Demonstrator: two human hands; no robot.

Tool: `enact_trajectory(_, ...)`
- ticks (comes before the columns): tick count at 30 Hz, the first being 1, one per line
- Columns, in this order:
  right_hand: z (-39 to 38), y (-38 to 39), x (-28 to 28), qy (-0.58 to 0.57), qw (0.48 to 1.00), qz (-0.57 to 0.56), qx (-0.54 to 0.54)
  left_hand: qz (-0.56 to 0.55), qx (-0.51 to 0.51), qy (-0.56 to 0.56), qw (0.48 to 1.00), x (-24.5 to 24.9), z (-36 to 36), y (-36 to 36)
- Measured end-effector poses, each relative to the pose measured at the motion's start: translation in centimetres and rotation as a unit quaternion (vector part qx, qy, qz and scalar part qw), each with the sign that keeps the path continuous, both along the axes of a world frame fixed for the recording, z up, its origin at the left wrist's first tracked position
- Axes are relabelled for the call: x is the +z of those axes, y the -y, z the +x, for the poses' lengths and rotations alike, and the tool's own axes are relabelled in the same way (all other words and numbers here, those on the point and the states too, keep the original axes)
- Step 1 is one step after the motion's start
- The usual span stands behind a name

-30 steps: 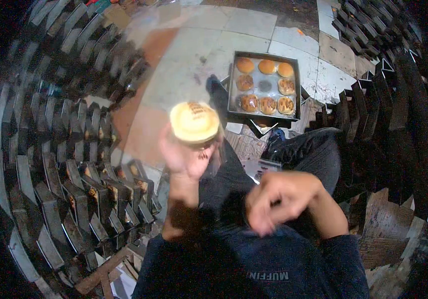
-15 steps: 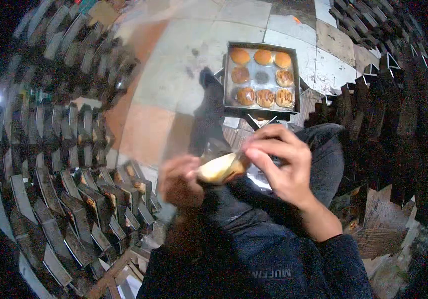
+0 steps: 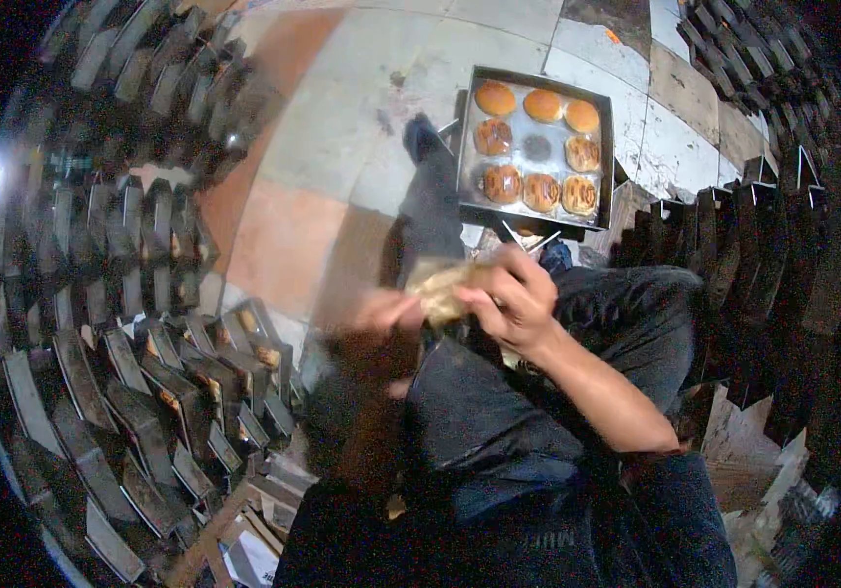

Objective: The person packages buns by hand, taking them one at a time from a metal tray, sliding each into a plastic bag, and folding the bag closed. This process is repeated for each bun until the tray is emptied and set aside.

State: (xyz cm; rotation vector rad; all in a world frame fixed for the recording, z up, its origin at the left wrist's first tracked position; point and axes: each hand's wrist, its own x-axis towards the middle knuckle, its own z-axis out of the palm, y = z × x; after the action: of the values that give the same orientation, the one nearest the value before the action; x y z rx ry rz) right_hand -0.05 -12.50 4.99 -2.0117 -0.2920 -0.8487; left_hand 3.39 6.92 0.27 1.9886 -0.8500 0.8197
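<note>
A pale golden bun (image 3: 440, 292), apparently in a shiny clear plastic bag, is held up between my two hands, over my lap. My right hand (image 3: 513, 299) is closed, its thumb and fingers pinching the right side of the bagged bun. At the left end, my left hand (image 3: 386, 314) is smeared by motion, its fingertips closed against the bag. Beyond my hands sits a dark square tray (image 3: 466, 162) with several browned buns (image 3: 542, 191) around its edges; its middle shows a dark round spot and no bun.
Rows of dark metal pans (image 3: 87, 412) are stacked at my left, with more stacked pans (image 3: 763, 245) at my right. Worn floor tiles (image 3: 312, 147) lie ahead. A wooden frame (image 3: 215, 544) with papers is at the lower left. My bent knee (image 3: 646, 314) lies beneath my right arm.
The bun has turned and risen slightly between my hands, its cut-looking pale side no longer plain. My left hand is more blurred. The tray appears shifted right and up as the view moved.
</note>
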Motion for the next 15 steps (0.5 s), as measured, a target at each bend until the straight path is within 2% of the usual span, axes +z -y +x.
enact_trajectory(2, 2.6, 0.0, 0.4, -0.02, 0.997, -0.054, -0.057, -0.039, 0.09, -0.172, 0.98, 4.1, 0.7, 3.1)
enact_trajectory(3, 4.1, 0.1, 0.0, -0.003, 0.982, 0.102, -0.156, -0.13, 0.126, -0.31, 0.933, 4.0, 1.3, 2.9)
enact_trajectory(4, 3.8, 1.4, 0.4, -0.077, 0.97, 0.104, -0.206, -0.216, 0.158, -0.439, 0.858, 3.7, 1.6, 2.5)
enact_trajectory(5, 2.7, 1.0, 0.1, -0.086, 0.968, 0.101, -0.214, -0.242, 0.125, -0.427, 0.862, 2.7, 1.1, 2.0)
enact_trajectory(7, -1.5, -0.7, -1.2, -0.133, 0.959, 0.106, -0.226, -0.212, 0.127, -0.448, 0.859, -0.3, -1.4, -1.3)
enact_trajectory(9, -6.1, -2.4, -3.0, -0.3, 0.916, 0.176, -0.201, -0.186, 0.137, -0.476, 0.848, -0.7, -5.5, -3.1)
enact_trajectory(11, -9.0, -2.6, -4.5, -0.409, 0.887, 0.138, -0.163, -0.181, 0.139, -0.488, 0.843, -0.4, -9.0, -4.3)
enact_trajectory(12, -9.8, -2.3, -4.4, -0.459, 0.871, 0.118, -0.127, 0.0, 0.136, -0.463, 0.876, -0.1, -9.8, -5.7)
enact_trajectory(13, -10.1, -1.4, -4.2, -0.421, 0.889, 0.124, -0.127, 0.18, 0.129, -0.42, 0.88, 0.2, -9.9, -6.9)
enact_trajectory(14, -9.5, -0.3, -3.4, -0.383, 0.907, 0.129, -0.123, 0.184, 0.127, -0.422, 0.879, 0.8, -9.1, -8.0)
enact_trajectory(15, -8.4, 0.6, -1.3, -0.35, 0.916, 0.117, -0.156, 0.155, 0.065, -0.45, 0.877, 1.9, -7.3, -9.2)
